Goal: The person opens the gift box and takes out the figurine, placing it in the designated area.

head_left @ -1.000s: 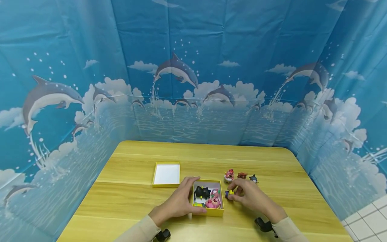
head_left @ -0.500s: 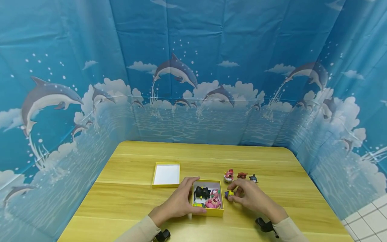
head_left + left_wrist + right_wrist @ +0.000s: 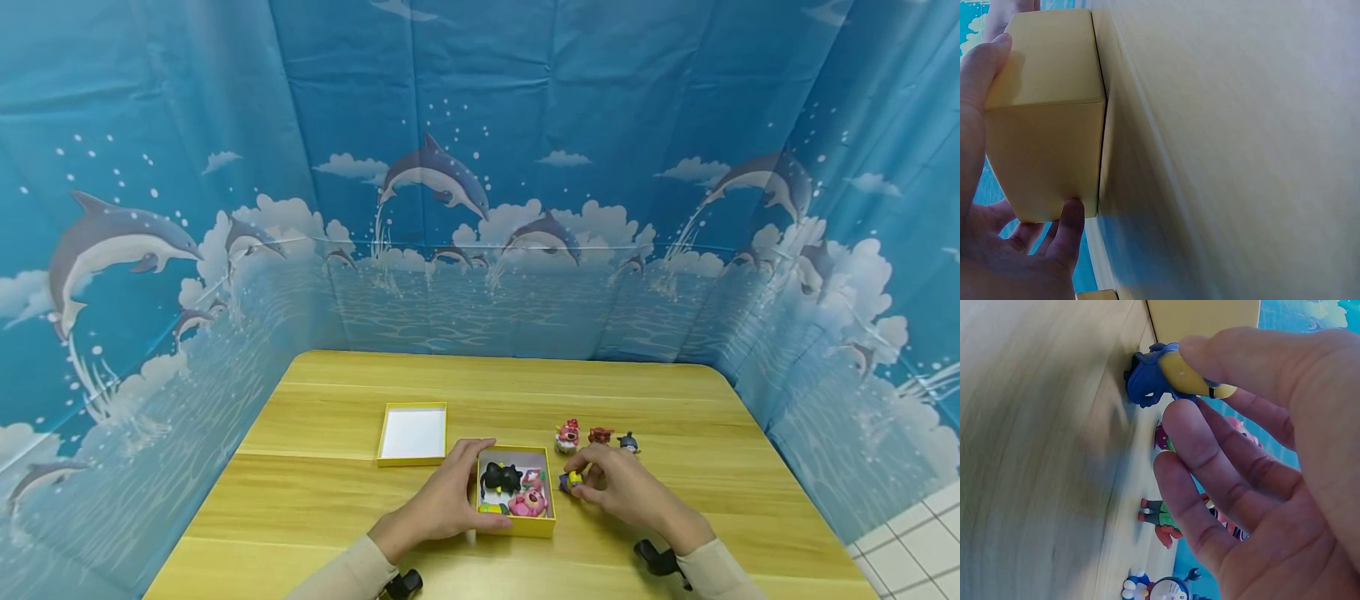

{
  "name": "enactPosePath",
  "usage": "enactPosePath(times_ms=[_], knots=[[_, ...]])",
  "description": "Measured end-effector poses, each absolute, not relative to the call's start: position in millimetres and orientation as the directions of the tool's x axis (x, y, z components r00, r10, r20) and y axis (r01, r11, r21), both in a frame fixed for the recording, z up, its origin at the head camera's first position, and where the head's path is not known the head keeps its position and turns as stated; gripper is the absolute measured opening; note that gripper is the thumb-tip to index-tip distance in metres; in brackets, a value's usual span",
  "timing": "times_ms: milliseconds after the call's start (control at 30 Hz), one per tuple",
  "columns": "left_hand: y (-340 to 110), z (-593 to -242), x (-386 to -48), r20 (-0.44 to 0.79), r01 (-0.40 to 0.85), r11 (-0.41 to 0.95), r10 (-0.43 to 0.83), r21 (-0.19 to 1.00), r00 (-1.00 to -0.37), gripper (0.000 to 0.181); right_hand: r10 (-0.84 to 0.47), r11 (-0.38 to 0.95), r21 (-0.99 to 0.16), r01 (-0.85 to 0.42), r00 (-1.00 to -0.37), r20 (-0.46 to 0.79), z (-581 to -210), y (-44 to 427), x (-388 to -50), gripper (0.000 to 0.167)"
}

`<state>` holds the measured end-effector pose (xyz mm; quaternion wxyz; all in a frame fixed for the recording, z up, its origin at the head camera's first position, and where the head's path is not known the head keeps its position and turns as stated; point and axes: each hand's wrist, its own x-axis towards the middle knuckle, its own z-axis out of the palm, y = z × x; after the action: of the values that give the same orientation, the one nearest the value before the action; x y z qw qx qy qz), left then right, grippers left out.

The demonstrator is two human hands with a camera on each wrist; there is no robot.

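A small yellow box point(image 3: 534, 527) stands on the table with its top uncovered. My left hand point(image 3: 442, 496) grips it from the left, thumb at the near wall and fingers round the far side; the left wrist view shows the box's outer walls point(image 3: 1044, 156) between them. Inside lie a black cat-like figure point(image 3: 501, 477), pink figures point(image 3: 528, 502) and a partly hidden yellow-green one point(image 3: 492, 507). Right of the box, my right hand point(image 3: 618, 483) pinches a blue-and-yellow toy figure point(image 3: 1150, 378) between thumb and fingers, low over or on the table; I cannot tell which.
A shallow yellow-rimmed lid point(image 3: 414, 432), white inside, lies behind and left of the box. Behind the right hand stand a pink figure point(image 3: 567, 436), a reddish-brown one point(image 3: 601, 435) and a dark blue one point(image 3: 629, 442). A dolphin-print curtain point(image 3: 480, 300) surrounds the table.
The toy figure has turned slightly in my right fingers, and more of its yellow part shows. My left hand and the box have stayed where they were.
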<state>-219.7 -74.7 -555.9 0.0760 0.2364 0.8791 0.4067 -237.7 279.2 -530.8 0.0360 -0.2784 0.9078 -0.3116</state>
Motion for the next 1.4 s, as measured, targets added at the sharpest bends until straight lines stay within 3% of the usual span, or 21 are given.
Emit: enactPosePath(times_ms=[367,967,1400], knots=[[-76,-557,-223,0.066,0.361,0.554,0.480,0.750,-0.875,0.126,-0.549,0.661,-0.534,-0.527,-0.825,0.134,-525,279,-237,0.035],[-75,-558,-224,0.075,0.372,0.559,0.481,0.741,-0.873,0.128,-0.579,0.647,-0.396,-0.651,-0.758,0.300,-494,256,-234,0.031],[-75,-561,-222,0.089,0.388,0.555,0.489,0.735,-0.868,0.126,-0.695,0.596,-0.365,-0.715,-0.688,0.212,-476,220,-237,0.030]])
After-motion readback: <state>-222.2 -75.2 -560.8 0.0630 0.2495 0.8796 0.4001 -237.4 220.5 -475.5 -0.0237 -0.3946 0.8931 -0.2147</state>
